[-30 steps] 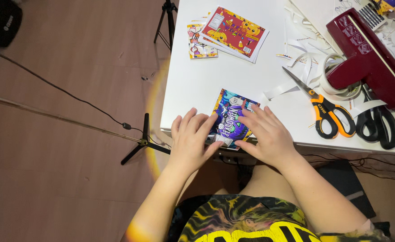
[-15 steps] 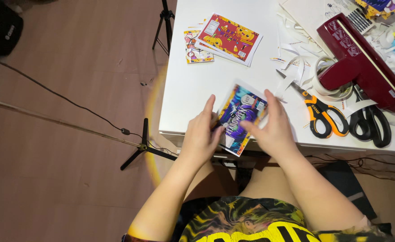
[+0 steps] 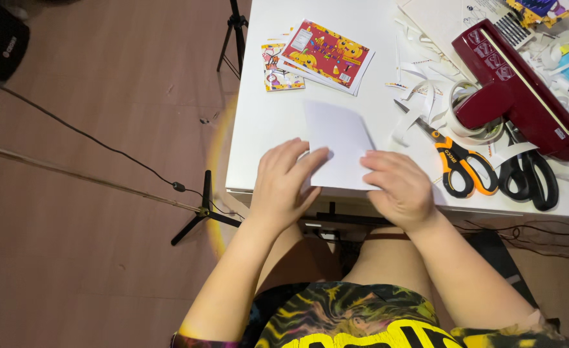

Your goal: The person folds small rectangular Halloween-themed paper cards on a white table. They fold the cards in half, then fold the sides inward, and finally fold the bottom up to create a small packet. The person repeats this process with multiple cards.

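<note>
A person's left hand (image 3: 283, 183) and right hand (image 3: 397, 188) press flat, fingers released, on a card (image 3: 337, 145) now turned blank side up at the tabletop's (image 3: 271, 122) near edge; its colourful face showed moments earlier. Orange scissors (image 3: 460, 162) lie beside it.

Red flat packet (image 3: 326, 53) with orange-yellow pumpkin-like pictures lies at far left part of white table (image 3: 258, 138), tilted, small white label patch at its upper left corner and another at lower right. Smaller card packet (image 3: 278, 69), pale with orange and dark pictures, lies just left of it, partly tucked under. Colourful packet (image 3: 545, 8), yellow-edged, at top right corner, cut off by frame. White barcode-striped label (image 3: 509, 28) near maroon device (image 3: 513, 96). No screens, no signs.
</note>
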